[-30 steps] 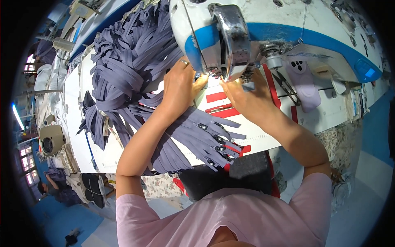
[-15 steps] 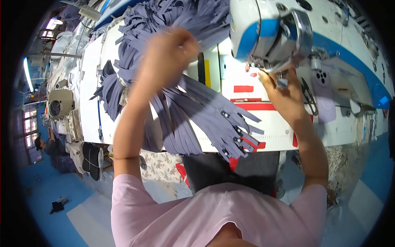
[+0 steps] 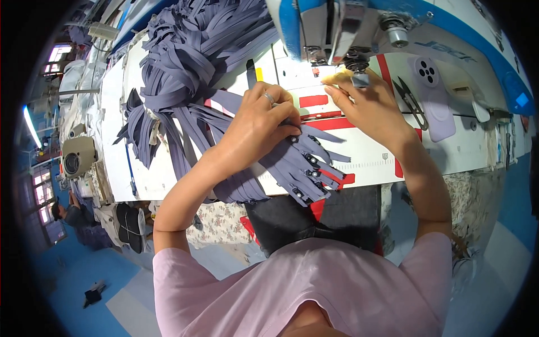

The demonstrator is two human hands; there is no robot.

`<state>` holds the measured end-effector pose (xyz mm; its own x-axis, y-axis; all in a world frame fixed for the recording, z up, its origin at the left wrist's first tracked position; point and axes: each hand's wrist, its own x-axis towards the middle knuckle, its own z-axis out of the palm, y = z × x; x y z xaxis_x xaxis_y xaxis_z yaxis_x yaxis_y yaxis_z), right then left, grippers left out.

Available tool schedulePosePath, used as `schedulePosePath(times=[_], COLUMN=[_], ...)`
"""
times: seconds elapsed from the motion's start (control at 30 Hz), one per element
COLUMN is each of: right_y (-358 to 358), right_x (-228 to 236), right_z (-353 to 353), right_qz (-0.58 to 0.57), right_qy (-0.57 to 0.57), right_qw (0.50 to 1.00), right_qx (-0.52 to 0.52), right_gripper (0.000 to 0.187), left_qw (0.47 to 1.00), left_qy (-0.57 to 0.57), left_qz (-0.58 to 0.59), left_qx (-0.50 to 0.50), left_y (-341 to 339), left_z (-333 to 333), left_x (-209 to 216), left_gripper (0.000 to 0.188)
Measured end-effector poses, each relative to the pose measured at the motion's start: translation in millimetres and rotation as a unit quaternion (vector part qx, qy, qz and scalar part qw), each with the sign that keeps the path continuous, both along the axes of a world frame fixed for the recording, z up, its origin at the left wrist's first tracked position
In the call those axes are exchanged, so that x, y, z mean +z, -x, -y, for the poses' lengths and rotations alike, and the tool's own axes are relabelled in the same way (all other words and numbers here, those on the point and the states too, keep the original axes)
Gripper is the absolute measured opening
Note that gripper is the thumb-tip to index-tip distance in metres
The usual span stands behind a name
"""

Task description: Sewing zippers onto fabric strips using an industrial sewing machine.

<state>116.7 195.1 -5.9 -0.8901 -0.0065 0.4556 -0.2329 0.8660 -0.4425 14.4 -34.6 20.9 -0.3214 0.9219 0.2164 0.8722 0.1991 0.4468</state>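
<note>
My left hand [image 3: 266, 117], a ring on one finger, is closed on a grey-purple fabric strip [image 3: 224, 101] at the table's middle. Below it fans a bundle of the same strips [image 3: 292, 168], their near ends carrying small black fittings [image 3: 312, 160]. Up by the needle area of a white and blue sewing machine [image 3: 351, 33] is my right hand [image 3: 370, 104]. Its thumb and index finger reach left, slightly apart, with nothing visible between them; the machine's metal parts partly hide the fingers.
A large heap of strips [image 3: 196, 50] lies at the back left, with a tied bunch [image 3: 143, 126] beside it. Right of my right hand are black thread snips [image 3: 412, 104] and a lilac phone [image 3: 432, 101]. Red tape [image 3: 313, 101] marks the white table [image 3: 368, 168]. Far left, another person [image 3: 76, 213] sits.
My left hand has come down and right from the heap and now grips a strip above the fanned bundle. My right hand stays by the needle area. The whole view has shifted.
</note>
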Motion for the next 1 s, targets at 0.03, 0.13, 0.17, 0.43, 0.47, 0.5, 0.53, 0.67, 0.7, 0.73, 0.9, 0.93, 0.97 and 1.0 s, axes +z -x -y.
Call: schedulePosePath(times=[0.03, 0.13, 0.17, 0.43, 0.47, 0.5, 0.53, 0.67, 0.7, 0.73, 0.9, 0.93, 0.97, 1.0], right_y=[-0.1, -1.6, -0.2, 3.6, 1.9, 1.5, 1.4, 2.4, 2.6, 3.3, 3.5, 3.4, 2.4, 2.5], right_x=[-1.2, -2.4, 1.4, -3.6, -3.7, -6.4, -10.2, -11.5, -11.5, -11.6, -9.3, -9.3, -9.8, -9.5], right_z=[-0.8, -8.9, -6.6, 0.9, 3.6, 5.1, 6.4, 9.4, 9.1, 8.9, 9.0, 6.7, 3.8, 2.6], right_qz=[0.0, -0.047, -0.047, 0.068, 0.02, 0.02, -0.009, -0.025, -0.023, -0.022, -0.026, -0.026, -0.033, -0.04], right_qy=[0.0, -0.073, -0.073, 0.131, 0.041, 0.039, 0.0, -0.011, -0.009, -0.01, -0.014, -0.016, -0.042, -0.068], right_qw=[1.0, 0.996, 0.996, 0.988, 0.998, 0.999, 1.0, 0.999, 1.0, 1.0, 0.999, 0.999, 0.999, 0.997], right_qx=[-0.003, 0.02, 0.018, -0.045, -0.03, -0.03, -0.027, -0.021, -0.013, -0.014, -0.015, -0.014, -0.011, -0.008], right_gripper=[0.019, 0.019, 0.019, 0.022, 0.019, 0.019, 0.018, 0.012, 0.012, 0.012, 0.01, 0.01, 0.01, 0.01], left_qw=[1.0, 0.995, 0.989, 0.974, 0.974, 0.976, 0.978, 0.988, 0.988, 0.991, 0.99, 0.986, 0.986, 0.985], left_qy=[0.013, 0.03, 0.042, 0.078, 0.076, 0.069, 0.062, -0.011, -0.012, -0.044, -0.096, -0.112, -0.113, -0.122], left_qz=[0.025, 0.095, 0.143, 0.184, 0.185, 0.175, 0.165, -0.119, -0.119, -0.092, 0.028, 0.06, 0.061, 0.059], left_qx=[-0.002, -0.016, -0.018, 0.105, 0.104, 0.108, 0.112, 0.099, 0.098, 0.087, 0.095, 0.106, 0.107, 0.11], left_y=[1.5, 12.4, 16.7, 46.0, 46.1, 45.1, 43.5, 23.6, 18.7, 14.1, 15.1, 16.2, 16.6, 16.5], left_z=[-1.9, -10.3, -10.6, -21.7, -22.5, -23.0, -23.4, -23.2, -26.8, -31.1, -39.2, -39.3, -39.6, -39.8], left_x=[0.0, 6.6, 9.2, 18.0, 16.2, 15.0, 14.0, 10.0, 7.5, 3.8, -26.1, -30.2, -30.4, -29.9], left_gripper=[0.023, 0.02, 0.019, 0.013, 0.013, 0.013, 0.013, 0.013, 0.013, 0.013, 0.013, 0.012, 0.012, 0.012])
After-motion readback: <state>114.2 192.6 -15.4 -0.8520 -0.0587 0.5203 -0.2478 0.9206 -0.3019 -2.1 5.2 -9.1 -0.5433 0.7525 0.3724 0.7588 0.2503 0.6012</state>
